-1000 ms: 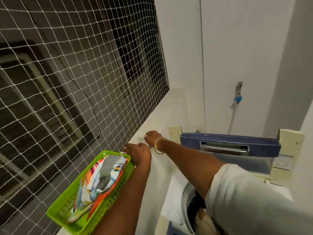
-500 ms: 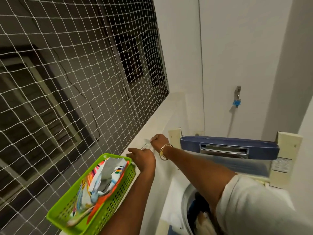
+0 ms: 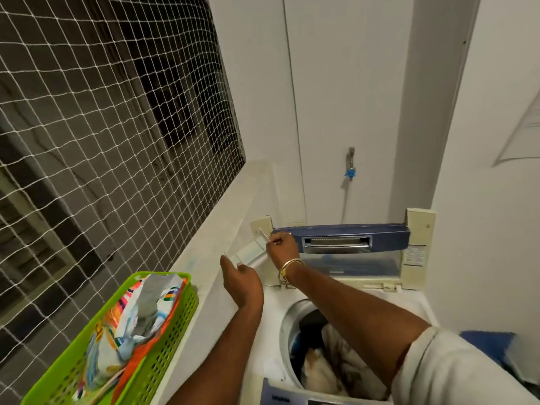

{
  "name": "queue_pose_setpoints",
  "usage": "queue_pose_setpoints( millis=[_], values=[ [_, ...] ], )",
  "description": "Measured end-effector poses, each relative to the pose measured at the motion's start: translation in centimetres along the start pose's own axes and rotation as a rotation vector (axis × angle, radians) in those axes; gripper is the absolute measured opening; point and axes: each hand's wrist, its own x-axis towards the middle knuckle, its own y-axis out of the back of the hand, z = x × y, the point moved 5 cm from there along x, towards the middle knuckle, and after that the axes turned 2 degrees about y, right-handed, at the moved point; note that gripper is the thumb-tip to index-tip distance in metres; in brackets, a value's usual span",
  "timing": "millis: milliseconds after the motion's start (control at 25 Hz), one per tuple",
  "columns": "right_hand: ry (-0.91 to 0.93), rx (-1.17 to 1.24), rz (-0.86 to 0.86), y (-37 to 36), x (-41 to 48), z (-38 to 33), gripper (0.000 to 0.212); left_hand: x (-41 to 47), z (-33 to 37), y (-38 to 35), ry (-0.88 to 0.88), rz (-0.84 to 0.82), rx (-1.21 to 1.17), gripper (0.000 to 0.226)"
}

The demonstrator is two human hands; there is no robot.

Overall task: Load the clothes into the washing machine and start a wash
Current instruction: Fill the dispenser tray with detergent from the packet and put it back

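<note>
Both hands have come up off the ledge and drawn apart since a moment back; my right hand pinches the far end of a thin pale sachet, my left hand pinches the near end, by the back left corner of the washing machine; detergent about to be torn open, I'd say; the clothes sit in the drum already, lid up, so loading looks done, wash unstarted; the lid sticker and front panel are too blurred to read; same for packets in the green basket.
</note>
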Motion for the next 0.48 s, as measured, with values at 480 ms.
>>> queue_pose_setpoints(
  millis=[480],
  values=[
    [-0.178, 0.003, 0.196, 8.0, -3.2, 8.0, 0.011, -5.5, -4.1, -5.7, 0.031, -0.112, 0.043, 0.045]
  ],
)
